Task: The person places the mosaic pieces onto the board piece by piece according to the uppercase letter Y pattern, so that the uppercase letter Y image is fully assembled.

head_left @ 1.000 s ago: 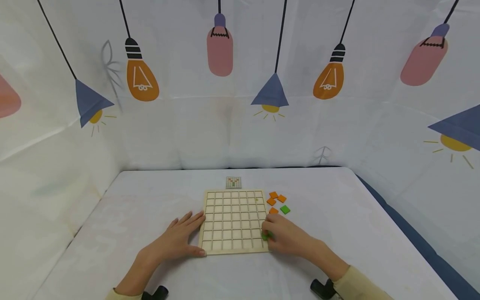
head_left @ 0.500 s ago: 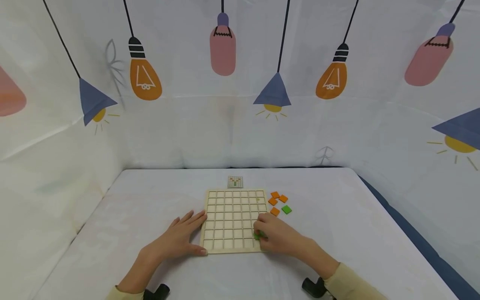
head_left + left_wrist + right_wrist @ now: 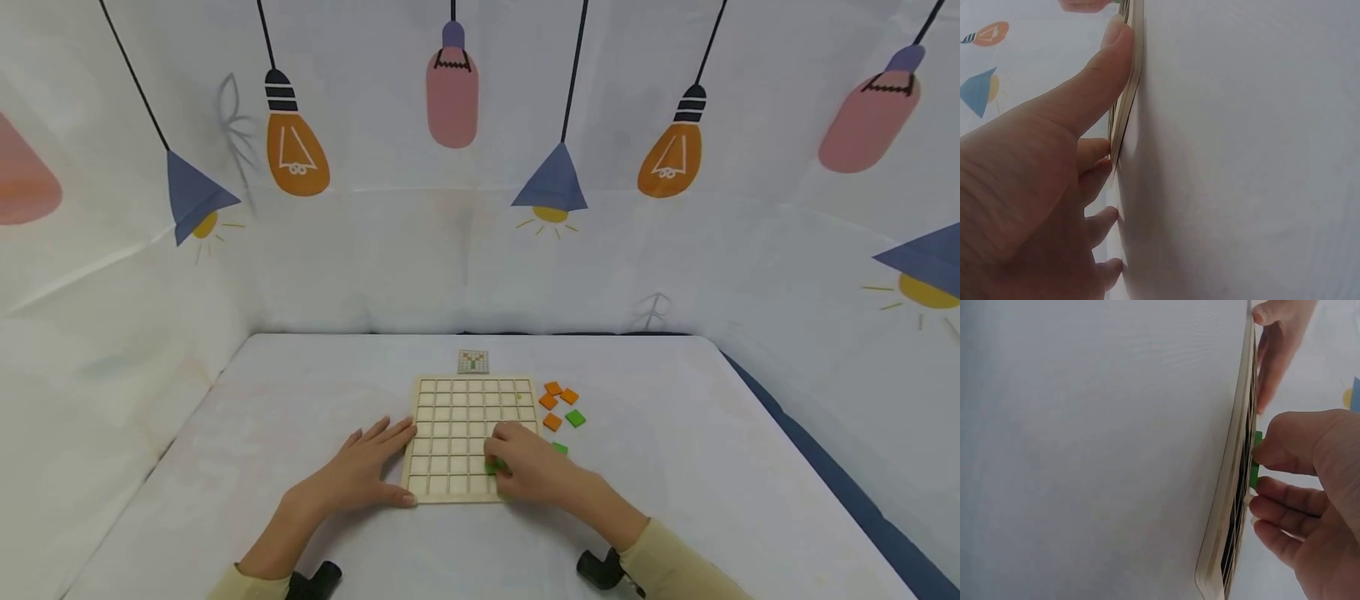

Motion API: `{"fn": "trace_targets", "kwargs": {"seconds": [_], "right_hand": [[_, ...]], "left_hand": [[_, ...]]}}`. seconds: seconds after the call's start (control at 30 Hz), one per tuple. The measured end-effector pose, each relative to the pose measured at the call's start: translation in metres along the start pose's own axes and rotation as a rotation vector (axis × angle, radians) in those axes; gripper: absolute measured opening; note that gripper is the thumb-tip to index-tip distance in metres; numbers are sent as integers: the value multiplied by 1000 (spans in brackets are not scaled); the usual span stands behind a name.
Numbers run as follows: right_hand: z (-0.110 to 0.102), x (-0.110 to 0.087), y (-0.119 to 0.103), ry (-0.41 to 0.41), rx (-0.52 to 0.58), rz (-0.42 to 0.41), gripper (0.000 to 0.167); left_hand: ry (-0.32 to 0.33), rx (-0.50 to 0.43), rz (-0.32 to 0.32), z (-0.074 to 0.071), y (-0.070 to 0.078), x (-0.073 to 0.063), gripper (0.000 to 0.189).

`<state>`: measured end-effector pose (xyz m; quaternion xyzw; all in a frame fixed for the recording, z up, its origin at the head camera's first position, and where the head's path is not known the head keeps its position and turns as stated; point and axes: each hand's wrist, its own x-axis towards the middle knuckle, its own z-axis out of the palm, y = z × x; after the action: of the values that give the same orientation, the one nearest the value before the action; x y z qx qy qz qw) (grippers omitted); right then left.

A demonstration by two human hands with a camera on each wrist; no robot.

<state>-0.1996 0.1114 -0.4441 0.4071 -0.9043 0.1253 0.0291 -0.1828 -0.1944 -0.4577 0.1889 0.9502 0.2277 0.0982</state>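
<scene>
A square wooden grid board [image 3: 448, 443] lies flat on the table. My left hand [image 3: 358, 468] rests at its left side, fingers spread and fairly straight, fingertips and thumb touching the edge. In the left wrist view the thumb [image 3: 1105, 69] lies along the board's rim. Over the lower right part of the board, my right hand [image 3: 534, 463] pinches a green square tile [image 3: 492, 468]. The right wrist view has this green tile [image 3: 1257, 439] between thumb and fingers, standing out from the board's surface; whether it sits in a cell cannot be told.
Several orange tiles [image 3: 552, 422] and a green tile [image 3: 575, 418] lie right of the board. Another green tile [image 3: 560, 448] shows partly behind the right hand. A small pattern card [image 3: 473, 361] lies beyond the board. A white curtain with printed lamps [image 3: 551, 179] hangs behind the table.
My right hand has moved left from the board's right edge over its cells, carrying the green tile. A green tile behind it has come into view. The left hand stays at the board.
</scene>
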Motion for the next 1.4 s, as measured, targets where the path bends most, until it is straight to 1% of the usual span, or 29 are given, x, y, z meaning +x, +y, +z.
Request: {"fn": "trace_targets", "kwargs": {"seconds": [0.1, 0.3, 0.43, 0.57, 0.73, 1.03, 1.27, 1.4], "right_hand": [[0, 3, -1, -6, 13, 14, 20], [-2, 9, -6, -44, 28, 43, 20], [-2, 12, -8, -51, 16, 36, 19], [-3, 15, -11, -66, 9, 29, 18], [-2, 18, -13, -92, -6, 43, 18], [0, 19, -15, -77, -7, 29, 16], [0, 18, -14, -60, 29, 12, 17], [0, 18, -13, -59, 25, 6, 18]], "left_hand": [[1, -4, 1, 0, 1, 1, 111], [1, 0, -5, -1, 2, 1, 110], [0, 6, -9, -1, 2, 1, 110], [-4, -7, -4, -1, 3, 0, 109], [-8, -18, -4, -2, 4, 0, 109], [-5, 6, -7, 1, 2, 0, 108], [-4, -19, -11, 0, 3, -1, 109], [-5, -23, -10, 2, 3, 0, 109]]}}
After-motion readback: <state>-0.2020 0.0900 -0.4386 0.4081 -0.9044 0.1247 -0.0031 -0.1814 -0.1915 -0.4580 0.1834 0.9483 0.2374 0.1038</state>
